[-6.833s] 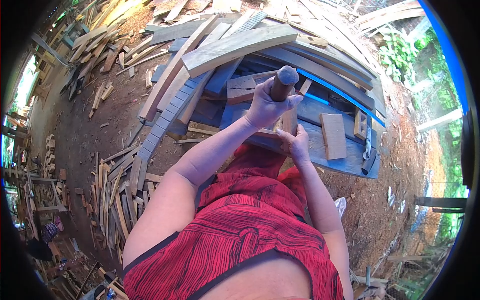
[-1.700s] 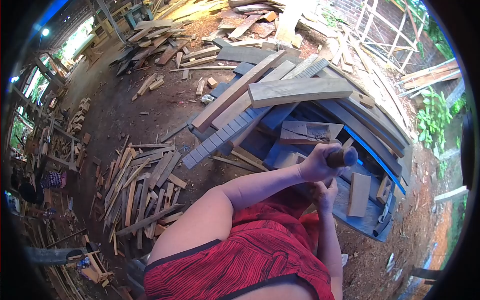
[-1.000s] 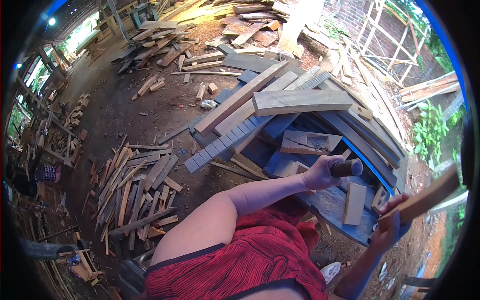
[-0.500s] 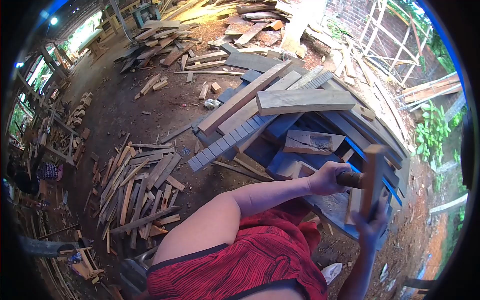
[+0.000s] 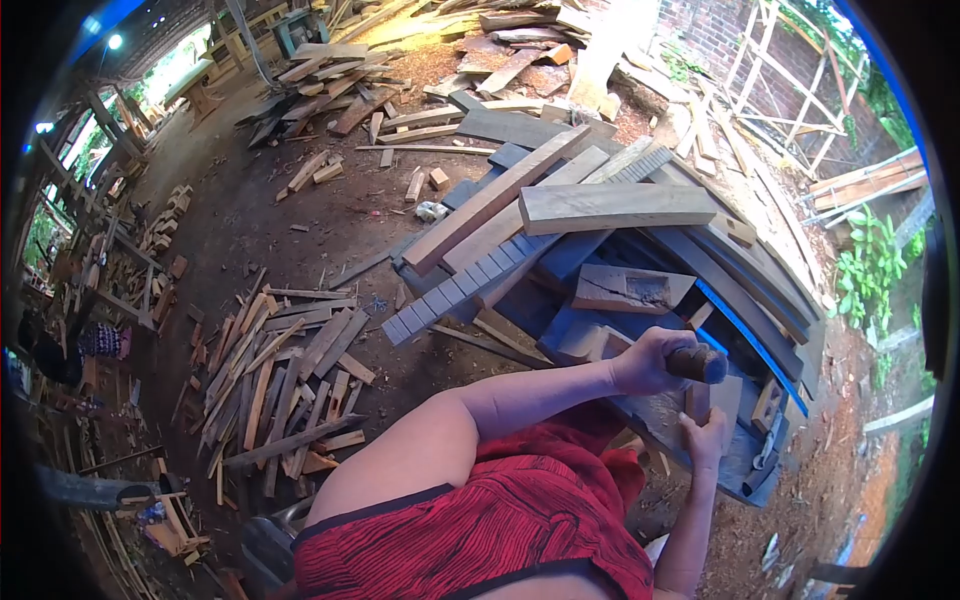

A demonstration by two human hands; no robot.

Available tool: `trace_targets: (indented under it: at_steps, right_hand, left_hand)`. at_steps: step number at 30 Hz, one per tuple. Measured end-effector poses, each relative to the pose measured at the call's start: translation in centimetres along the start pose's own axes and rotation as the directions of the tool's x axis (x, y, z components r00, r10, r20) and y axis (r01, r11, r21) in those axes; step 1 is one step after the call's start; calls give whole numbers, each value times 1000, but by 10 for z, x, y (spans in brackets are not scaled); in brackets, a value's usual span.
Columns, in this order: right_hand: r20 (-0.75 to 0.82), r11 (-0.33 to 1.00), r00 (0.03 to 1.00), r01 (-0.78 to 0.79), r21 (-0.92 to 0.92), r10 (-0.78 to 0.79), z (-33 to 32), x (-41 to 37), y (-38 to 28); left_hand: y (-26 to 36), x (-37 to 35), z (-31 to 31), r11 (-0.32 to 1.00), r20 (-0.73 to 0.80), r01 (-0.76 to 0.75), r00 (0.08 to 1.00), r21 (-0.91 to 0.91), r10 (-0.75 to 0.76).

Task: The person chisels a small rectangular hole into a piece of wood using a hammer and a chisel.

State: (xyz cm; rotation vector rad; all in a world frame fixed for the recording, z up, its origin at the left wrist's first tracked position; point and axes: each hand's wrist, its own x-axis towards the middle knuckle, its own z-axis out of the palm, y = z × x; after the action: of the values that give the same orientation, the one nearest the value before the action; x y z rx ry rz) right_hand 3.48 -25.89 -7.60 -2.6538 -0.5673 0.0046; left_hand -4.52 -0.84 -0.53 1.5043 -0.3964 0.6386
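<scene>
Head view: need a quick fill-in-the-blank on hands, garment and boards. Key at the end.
1. The hand gripping the handle is the person's ____ one.
2. In the view, the other hand shows ____ (above/below) the handle.
3. The garment is ____ and black.
4. The plank crosses ____ (over/under) the lined strip.

Missing words: left; below; red; over.

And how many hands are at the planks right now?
2: the left hand, gripping a dark round-ended rod, and the right hand, below it in view, holding a brown wooden piece. None seems hidden.
</scene>
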Motion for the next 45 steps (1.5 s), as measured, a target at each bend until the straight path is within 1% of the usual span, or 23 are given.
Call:
trace_targets:
  at_steps: [2,3,4,5,6,8,9,10,11,12,14,16,19,20,22,24,26,28,33,37,39,42,45]
  right_hand:
    - [-61,975,973,221,-24,-222,-12,1,-1]
    - [-63,976,974,218,-25,-219,-29,0,-22]
    - [-121,940,988,126,318,-92,-55,-5,-61]
    - [-131,778,990,44,626,49,-76,-12,-90]
    - [-130,778,990,40,627,53,-92,-22,-105]
    - [-174,501,970,236,833,-167,-114,-36,-124]
    - [-177,502,971,236,832,-162,-116,-38,-135]
    - [-241,659,918,395,640,-316,-117,-38,-146]
    - [-255,744,843,538,397,-474,-118,-38,-151]
    - [-257,744,842,539,395,-474,-113,-37,-151]
    - [-305,669,812,584,460,-498,-98,-35,-148]
    - [-293,685,847,531,500,-443,-100,-38,-150]
    - [-310,697,854,521,493,-418,-99,-41,-143]
    - [-320,689,860,510,515,-398,-98,-41,-139]
    - [-325,676,866,500,541,-380,-94,-40,-132]
    - [-344,658,901,428,619,-263,-89,-39,-126]
    - [-358,650,905,417,635,-232,-84,-36,-117]
    - [-377,648,905,409,643,-197,-82,-35,-106]
    - [-216,524,970,128,842,109,-79,-40,-85]
    - [-229,536,967,136,833,110,-78,-46,-91]
    - [-356,672,934,278,687,-23,-81,-54,-108]
    - [-331,722,933,324,612,-138,-89,-59,-122]
    - [-278,730,954,267,629,-110,-97,-58,-126]
  left_hand:
    - [-3,-1,2,1000,9,-2,1000,17,2]
    - [-4,0,3,999,11,-9,1000,37,8]
    - [-4,0,5,999,12,-8,1000,36,8]
    - [-3,0,6,997,34,-2,999,71,-1]
    - [-3,-1,8,994,57,5,998,105,-11]
    - [1,-3,15,995,76,6,997,97,-14]
    - [3,-3,18,996,91,4,996,93,-12]
    - [4,-4,20,996,96,2,995,89,-10]
    - [5,-5,21,993,109,-46,993,108,34]
    - [5,-6,23,987,121,-93,990,128,78]
    - [-3,-13,20,988,134,-14,991,152,-6]
    - [1,-19,2,830,189,-127,982,543,27]
    - [2,-37,-36,668,134,-11,982,745,-133]
    - [3,-45,-47,669,137,-12,981,743,-135]
    - [2,-60,-63,607,126,93,943,789,-308]
    - [-3,-70,-68,572,155,61,934,818,-321]
    - [-10,-76,-70,541,187,22,926,841,-329]
    - [-18,-79,-68,505,125,37,951,862,-284]
    - [-26,-82,-67,498,114,40,955,866,-275]
    - [-27,-84,-69,526,122,14,967,850,-223]
    - [-27,-85,-65,516,106,31,966,856,-234]
    - [-24,-80,-63,508,87,49,967,860,-241]
    - [-21,-76,-60,499,73,71,962,863,-264]
